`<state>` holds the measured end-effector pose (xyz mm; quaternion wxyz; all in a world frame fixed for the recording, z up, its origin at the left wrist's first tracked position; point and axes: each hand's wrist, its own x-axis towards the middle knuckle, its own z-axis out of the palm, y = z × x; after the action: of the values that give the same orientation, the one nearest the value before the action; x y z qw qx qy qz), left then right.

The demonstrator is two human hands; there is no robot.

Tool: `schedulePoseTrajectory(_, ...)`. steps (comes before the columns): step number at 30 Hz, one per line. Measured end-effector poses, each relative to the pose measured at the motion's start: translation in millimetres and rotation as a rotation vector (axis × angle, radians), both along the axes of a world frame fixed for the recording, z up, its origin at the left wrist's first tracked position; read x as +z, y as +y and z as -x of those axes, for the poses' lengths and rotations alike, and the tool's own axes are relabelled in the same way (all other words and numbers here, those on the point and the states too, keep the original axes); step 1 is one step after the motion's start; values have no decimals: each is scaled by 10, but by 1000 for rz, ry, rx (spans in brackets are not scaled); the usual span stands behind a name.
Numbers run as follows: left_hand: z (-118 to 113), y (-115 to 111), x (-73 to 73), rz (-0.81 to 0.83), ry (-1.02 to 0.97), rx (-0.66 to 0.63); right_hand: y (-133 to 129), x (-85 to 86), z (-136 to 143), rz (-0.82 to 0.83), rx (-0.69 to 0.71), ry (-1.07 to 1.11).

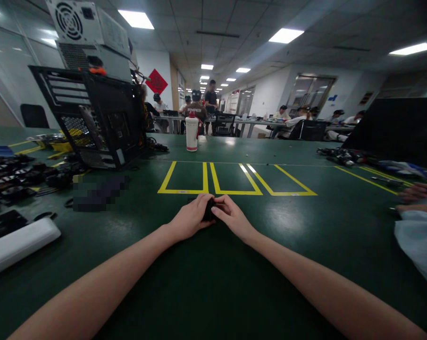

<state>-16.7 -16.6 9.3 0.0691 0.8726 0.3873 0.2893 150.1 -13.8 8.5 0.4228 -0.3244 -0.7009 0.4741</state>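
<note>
Both my hands meet over the green tabletop (pixel 213 283), just on the near side of the yellow taped boxes (pixel 238 192). A small black object (pixel 208 211) sits between them; its kind is hidden by my fingers. My left hand (pixel 192 215) is wrapped round its left side. From the right, the thumb and fingers of my right hand (pixel 232 215) pinch at the same object. The hands rest low, at or near the table surface.
A black computer case (pixel 107 118) with a grey case on top stands at the left, near a heap of black parts (pixel 18 177). A white bottle (pixel 191 134) stands ahead. A white long object (pixel 22 245) lies left. Another person's hand (pixel 416 198) is at the right edge.
</note>
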Motion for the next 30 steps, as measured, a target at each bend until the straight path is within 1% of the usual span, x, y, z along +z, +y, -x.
schedulePoseTrajectory(5,-2,0,8,4,-3,-2,-19,-6,3,-26,-35,-34)
schedulePoseTrajectory(10,2,-9,19,11,19,2,-61,-41,16,-132,-136,-42)
schedulePoseTrajectory(15,4,-18,24,20,12,18,-86,13,-2,-237,-127,-110)
schedulePoseTrajectory(19,1,-23,38,19,4,1,-90,29,-2,-200,-124,-63)
schedulePoseTrajectory(24,-4,-10,25,14,19,10,-48,-30,21,-158,-131,-29)
schedulePoseTrajectory(30,-11,-3,13,19,14,27,8,-76,8,-144,-121,-63)
